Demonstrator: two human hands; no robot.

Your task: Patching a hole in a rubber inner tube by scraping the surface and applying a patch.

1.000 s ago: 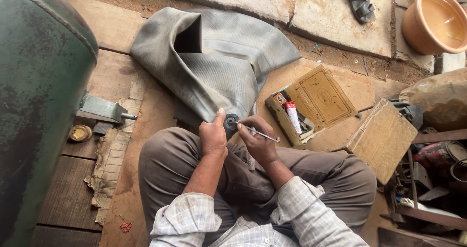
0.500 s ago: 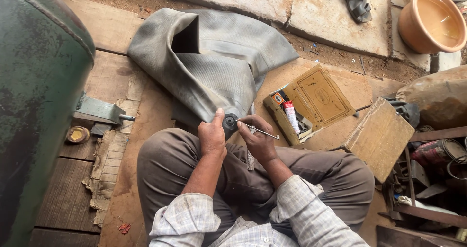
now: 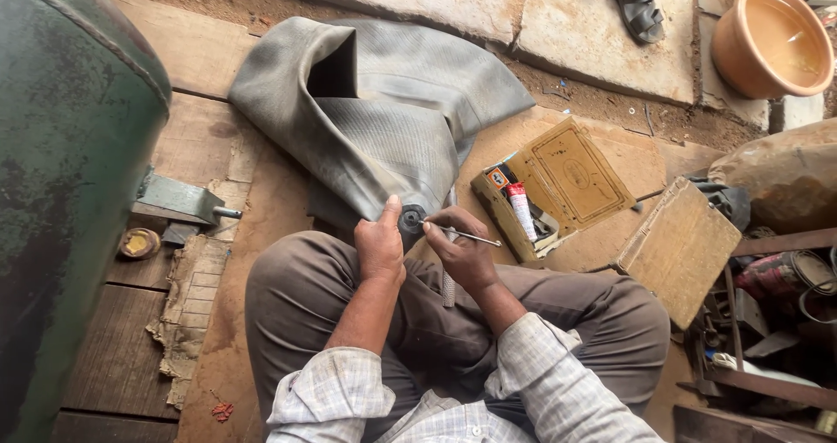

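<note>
A large grey rubber inner tube (image 3: pixel 384 120) lies folded on the wooden floor in front of my crossed legs. My left hand (image 3: pixel 380 244) presses the tube's near edge onto my knee, thumb up beside a small round black patch (image 3: pixel 411 219). My right hand (image 3: pixel 460 249) grips a thin metal tool (image 3: pixel 466 235), with its tip touching the black patch. Both hands meet at the centre of the view.
An open yellow-brown tin box (image 3: pixel 558 186) holding a tube of glue sits to the right. A wooden block (image 3: pixel 680 247) and metal clutter lie further right. A big green tank (image 3: pixel 61 173) fills the left. An orange basin (image 3: pixel 772 37) and a sandal (image 3: pixel 632 3) are at the far side.
Both hands stay on the tube at the patch. The view has shifted only slightly; the tool stays against the patch.
</note>
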